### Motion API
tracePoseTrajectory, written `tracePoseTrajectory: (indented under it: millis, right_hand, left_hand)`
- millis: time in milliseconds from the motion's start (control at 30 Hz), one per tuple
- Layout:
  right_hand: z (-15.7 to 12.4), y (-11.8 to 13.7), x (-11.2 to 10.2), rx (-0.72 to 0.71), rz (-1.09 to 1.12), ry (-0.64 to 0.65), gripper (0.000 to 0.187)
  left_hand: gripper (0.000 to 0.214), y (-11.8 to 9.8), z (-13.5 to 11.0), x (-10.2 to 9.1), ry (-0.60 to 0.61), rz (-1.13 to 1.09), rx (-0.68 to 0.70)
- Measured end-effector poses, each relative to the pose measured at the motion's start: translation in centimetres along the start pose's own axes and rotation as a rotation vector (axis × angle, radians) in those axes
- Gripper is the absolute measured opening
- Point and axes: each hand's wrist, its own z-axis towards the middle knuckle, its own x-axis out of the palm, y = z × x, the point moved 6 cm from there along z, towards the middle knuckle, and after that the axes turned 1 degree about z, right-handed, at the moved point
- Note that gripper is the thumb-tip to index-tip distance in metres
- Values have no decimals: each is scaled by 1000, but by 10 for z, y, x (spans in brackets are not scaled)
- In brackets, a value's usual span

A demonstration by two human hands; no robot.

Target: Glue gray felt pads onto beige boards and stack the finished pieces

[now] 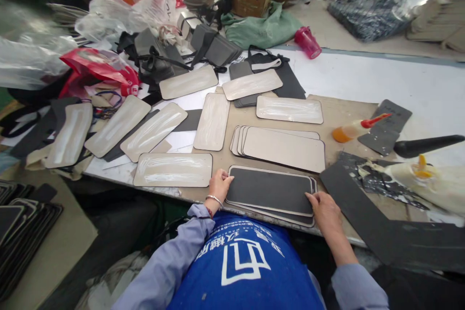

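Note:
A dark grey rectangular panel (271, 190) with a pale rim lies on top of a small stack at the table's front edge. My left hand (219, 185) pinches its left end, fingers closed on the edge. At the opposite end my right hand (324, 207) grips the right edge between thumb and fingers. Just beyond is a fanned stack of beige panels (283, 149). Beside my left hand lies a beige panel (173, 170) with wet-looking white streaks. More streaked panels (211, 121) are spread to the left and behind.
On the right are an orange-filled bottle with a red nozzle (359, 127), a black-handled tool (428, 145), a glue-smeared container (421, 177) and a black angled sheet (395, 232). A pink cup (308, 42) stands farther back. Plastic bags (127, 7) crowd the back left.

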Motion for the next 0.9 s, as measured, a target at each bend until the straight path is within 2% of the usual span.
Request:
tracePoseTrajectory:
  millis: [300, 500, 700, 900]
  right_hand:
    - [-2, 0, 2, 15, -46, -36, 27]
    - [0, -4, 6, 16, -48, -33, 24]
    - [1, -5, 8, -4, -44, -39, 24]
    - [0, -4, 7, -26, -31, -85, 24]
  left_hand:
    - [8, -4, -3, -1, 38, 137, 59]
    - [6, -3, -8, -1, 0, 197, 21]
    - [10, -8, -12, 0, -49, 324, 58]
    - [5, -5, -9, 2, -91, 335, 95]
